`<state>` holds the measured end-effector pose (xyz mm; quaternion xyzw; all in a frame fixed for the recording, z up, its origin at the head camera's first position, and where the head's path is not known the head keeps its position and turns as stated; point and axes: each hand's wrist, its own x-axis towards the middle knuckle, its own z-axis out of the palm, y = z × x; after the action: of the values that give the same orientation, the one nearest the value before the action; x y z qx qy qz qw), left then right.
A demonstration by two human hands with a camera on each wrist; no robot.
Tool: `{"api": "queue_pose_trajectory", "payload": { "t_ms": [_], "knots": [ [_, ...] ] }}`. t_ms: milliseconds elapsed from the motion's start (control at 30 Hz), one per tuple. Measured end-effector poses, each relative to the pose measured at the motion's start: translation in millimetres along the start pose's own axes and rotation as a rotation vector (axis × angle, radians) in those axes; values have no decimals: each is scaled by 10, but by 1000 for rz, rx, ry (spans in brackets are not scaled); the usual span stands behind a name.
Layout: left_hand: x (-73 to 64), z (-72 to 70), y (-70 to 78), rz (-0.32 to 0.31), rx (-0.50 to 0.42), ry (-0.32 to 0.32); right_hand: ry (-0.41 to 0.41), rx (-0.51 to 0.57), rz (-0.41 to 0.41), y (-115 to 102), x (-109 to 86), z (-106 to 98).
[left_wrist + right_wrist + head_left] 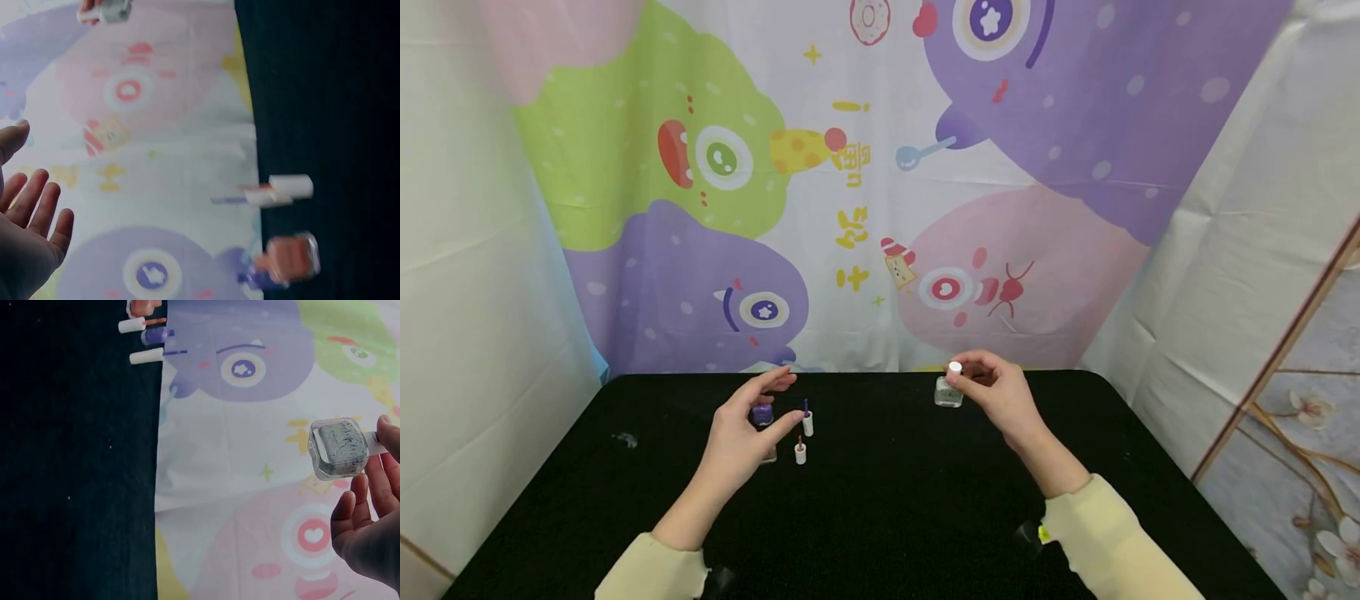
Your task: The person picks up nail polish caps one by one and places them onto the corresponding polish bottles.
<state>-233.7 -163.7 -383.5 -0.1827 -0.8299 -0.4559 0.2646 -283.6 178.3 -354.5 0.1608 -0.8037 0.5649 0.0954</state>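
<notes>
My right hand [1006, 400] pinches the white cap [955, 367] of a clear nail polish bottle [948, 394] with glittery grey contents. In the right wrist view the bottle [340, 448] hangs from the thumb and fingertips. On the left, my left hand [737, 437] is spread with its fingers apart and nothing gripped. Beyond its palm is an uncapped purple nail polish bottle [763, 413]; a coral nail polish bottle [291, 257] is mostly hidden behind the hand in the head view. Beside them stand two white brush caps, one with a purple brush [807, 422], one with a coral brush [801, 453].
A black cloth covers the table [880, 517]. Behind it hangs a cartoon-printed curtain [880, 325], with white fabric [1210, 250] on the right side. A small pale mark [625, 439] lies on the cloth at the left.
</notes>
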Motion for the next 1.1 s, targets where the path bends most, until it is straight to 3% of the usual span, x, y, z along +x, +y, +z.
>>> {"api": "queue_pose_trajectory", "payload": {
  "t_ms": [367,633,900,1100],
  "knots": [
    [-162,-130,-492,-13,85,8,59,4,18,158,49,-55],
    [-204,-182,-781,-133,97,-64,126,-43,59,443,108,-57],
    [-210,-188,-959,-276,38,-163,165,-75,148,785,165,21],
    [-239,-153,-1102,-325,12,-219,194,-103,181,990,178,50]
  ]
}}
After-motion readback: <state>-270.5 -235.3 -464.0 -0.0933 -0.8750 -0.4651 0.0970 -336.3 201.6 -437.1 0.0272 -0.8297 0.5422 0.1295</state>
